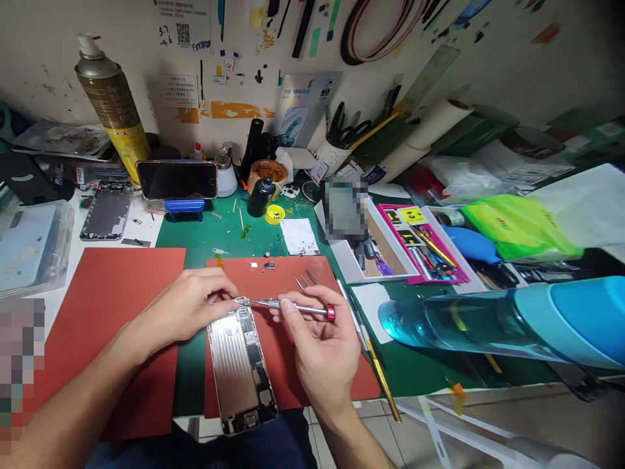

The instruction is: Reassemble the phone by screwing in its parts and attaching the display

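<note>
An opened phone body (240, 368) with bare metal and circuit boards lies on a red mat (293, 365) at the front edge. My left hand (188, 306) is closed, pinching the phone's top end. My right hand (317, 339) is closed on a small screwdriver (293, 306) with a red cap, held nearly level. Its tip meets the phone's top corner right by my left fingertips.
A second red mat (107, 306) lies on the left. A phone (176, 180) stands on a blue stand behind, beside a spray can (114, 104) and an empty phone shell (106, 211). A tool tray (424, 244), tweezers (305, 280) and a blue bottle (512, 319) lie to the right.
</note>
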Demonstrator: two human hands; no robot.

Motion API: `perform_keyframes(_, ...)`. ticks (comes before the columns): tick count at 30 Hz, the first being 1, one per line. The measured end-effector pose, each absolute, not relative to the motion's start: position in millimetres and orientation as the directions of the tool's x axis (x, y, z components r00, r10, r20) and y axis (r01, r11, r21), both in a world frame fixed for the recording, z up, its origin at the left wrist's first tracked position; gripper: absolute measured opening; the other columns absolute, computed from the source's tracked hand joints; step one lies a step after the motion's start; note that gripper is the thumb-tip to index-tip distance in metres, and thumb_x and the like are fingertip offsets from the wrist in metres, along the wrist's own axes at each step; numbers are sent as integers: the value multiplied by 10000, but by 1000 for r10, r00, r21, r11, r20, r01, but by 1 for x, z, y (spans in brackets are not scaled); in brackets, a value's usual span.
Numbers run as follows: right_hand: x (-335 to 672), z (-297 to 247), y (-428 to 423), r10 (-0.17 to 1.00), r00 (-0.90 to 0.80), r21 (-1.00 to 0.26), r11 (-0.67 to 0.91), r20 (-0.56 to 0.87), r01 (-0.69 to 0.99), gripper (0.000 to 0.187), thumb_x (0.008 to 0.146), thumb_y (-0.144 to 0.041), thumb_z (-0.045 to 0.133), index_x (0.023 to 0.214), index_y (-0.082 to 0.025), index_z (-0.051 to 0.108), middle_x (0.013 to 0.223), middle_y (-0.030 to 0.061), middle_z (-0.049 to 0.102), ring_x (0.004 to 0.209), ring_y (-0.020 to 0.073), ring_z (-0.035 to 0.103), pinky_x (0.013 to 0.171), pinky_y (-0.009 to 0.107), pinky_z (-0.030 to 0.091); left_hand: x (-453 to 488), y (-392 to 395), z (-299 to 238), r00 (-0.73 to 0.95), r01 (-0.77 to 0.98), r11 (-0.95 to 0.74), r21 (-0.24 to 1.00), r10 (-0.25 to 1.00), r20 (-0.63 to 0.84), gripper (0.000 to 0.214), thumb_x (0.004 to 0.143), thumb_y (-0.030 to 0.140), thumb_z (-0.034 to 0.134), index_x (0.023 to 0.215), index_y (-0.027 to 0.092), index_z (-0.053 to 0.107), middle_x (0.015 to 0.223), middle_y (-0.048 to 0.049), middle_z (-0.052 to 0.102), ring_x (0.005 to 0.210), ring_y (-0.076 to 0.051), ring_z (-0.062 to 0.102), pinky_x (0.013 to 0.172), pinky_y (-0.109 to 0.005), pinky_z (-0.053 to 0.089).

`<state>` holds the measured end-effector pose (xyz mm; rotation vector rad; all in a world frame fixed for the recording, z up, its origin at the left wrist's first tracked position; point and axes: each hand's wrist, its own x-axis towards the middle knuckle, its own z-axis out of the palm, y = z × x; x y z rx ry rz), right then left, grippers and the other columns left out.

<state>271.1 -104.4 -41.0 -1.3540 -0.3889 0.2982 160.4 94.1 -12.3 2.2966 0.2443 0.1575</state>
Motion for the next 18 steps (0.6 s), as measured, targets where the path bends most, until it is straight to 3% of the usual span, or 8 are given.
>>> perform_keyframes(18, 270, -41, -104, 424, 895, -975, 216, 140, 50, 270, 926, -237, 861, 1112, -238, 665, 915, 6, 834, 749, 143, 829, 750, 235, 709, 159, 93, -13, 973, 99, -663, 742, 219, 66, 135, 1048, 232, 691, 942, 201, 769, 888, 11, 765, 816, -142, 666, 741, -262, 466)
